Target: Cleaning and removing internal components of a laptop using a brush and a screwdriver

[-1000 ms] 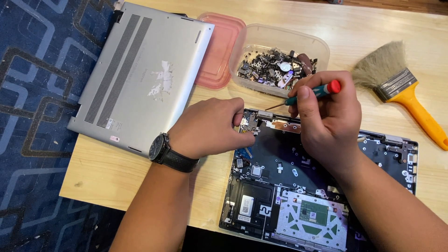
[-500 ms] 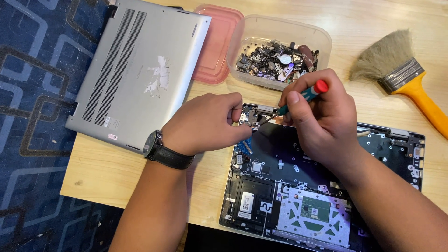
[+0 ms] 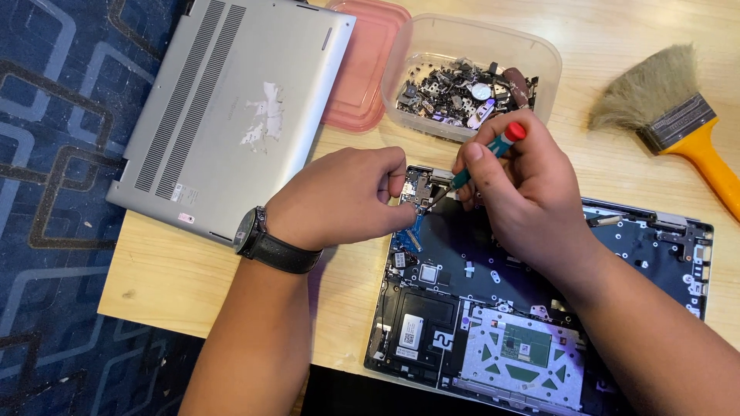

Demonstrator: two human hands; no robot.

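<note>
Head view — right hand (image 3: 524,192) grips screwdriver (image 3: 482,158) tilted.

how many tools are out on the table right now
2. A screwdriver with a teal and red handle is in the right hand, tip at the open laptop's top left corner. A yellow-handled brush lies at the right.
</note>
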